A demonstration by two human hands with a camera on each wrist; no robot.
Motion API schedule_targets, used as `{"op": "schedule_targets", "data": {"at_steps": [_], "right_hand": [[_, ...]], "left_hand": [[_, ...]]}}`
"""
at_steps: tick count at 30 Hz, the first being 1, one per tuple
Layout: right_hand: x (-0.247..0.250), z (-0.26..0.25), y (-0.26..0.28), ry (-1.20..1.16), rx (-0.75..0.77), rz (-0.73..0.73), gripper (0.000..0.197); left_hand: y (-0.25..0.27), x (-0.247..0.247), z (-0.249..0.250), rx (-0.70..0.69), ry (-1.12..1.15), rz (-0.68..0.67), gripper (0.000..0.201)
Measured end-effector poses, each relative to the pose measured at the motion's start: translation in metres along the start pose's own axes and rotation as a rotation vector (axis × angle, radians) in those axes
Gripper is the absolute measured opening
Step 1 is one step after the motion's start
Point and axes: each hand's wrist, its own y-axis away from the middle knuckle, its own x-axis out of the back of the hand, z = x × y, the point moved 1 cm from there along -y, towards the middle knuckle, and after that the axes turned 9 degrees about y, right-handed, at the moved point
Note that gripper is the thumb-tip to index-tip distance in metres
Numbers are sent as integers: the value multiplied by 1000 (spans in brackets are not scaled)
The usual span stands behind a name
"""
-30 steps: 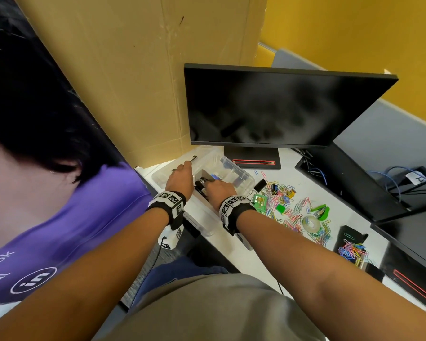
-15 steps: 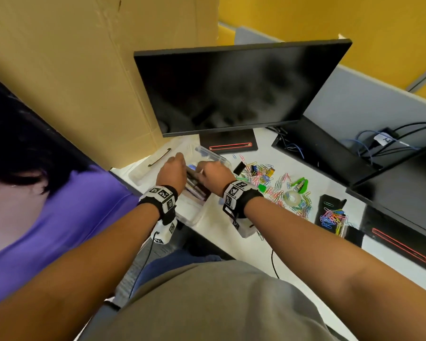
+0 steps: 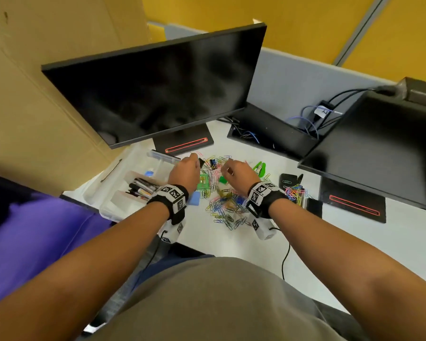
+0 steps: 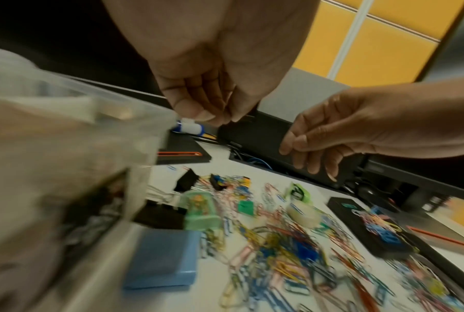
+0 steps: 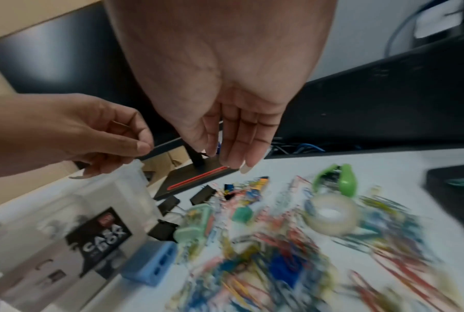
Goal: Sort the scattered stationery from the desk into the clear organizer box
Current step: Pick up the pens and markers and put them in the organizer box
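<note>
The clear organizer box (image 3: 113, 200) stands at the desk's left, with pens (image 3: 143, 188) lying in one compartment. To its right spreads a pile of coloured paper clips (image 3: 221, 203), with black binder clips (image 4: 185, 179), a blue case (image 4: 164, 261), a green stapler (image 3: 260, 168) and a tape roll (image 5: 329, 215) among them. My left hand (image 3: 191, 163) hovers over the pile's left edge, fingers loosely curled, thumb near the forefinger, and I see nothing in it. Above the pile's middle my right hand (image 3: 228, 169) hangs with relaxed fingers (image 5: 233, 147) and holds nothing.
A black monitor (image 3: 158, 89) and its base (image 3: 185, 143) stand just behind the pile, with cardboard (image 3: 47, 94) to the left. A black tray (image 3: 293, 190) holding more clips lies to the right, beside a second monitor (image 3: 379, 148). A person in purple (image 3: 35, 230) sits close on the left.
Both hands have come out of the organizer box and moved right, to above the paper clip pile. The head view has swung right with them.
</note>
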Motion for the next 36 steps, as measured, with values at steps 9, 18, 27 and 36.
{"op": "schedule_targets", "data": {"at_steps": [9,18,27,36], "right_hand": [[-16,100,67,23,-259,-36,20],[-8,181,112,42,-684,2,10],[-18,225,124,97,-797,-90,19],[-22,233,118,134,-805,-118,29]], "left_hand": [[-4,-80,56,-166,-86,-232,13],[-9,-144,113,-311,-151,-490,24],[-8,-210,180,-716,-301,-641,47],[-14,-235,182,-888,-608,-617,30]]}}
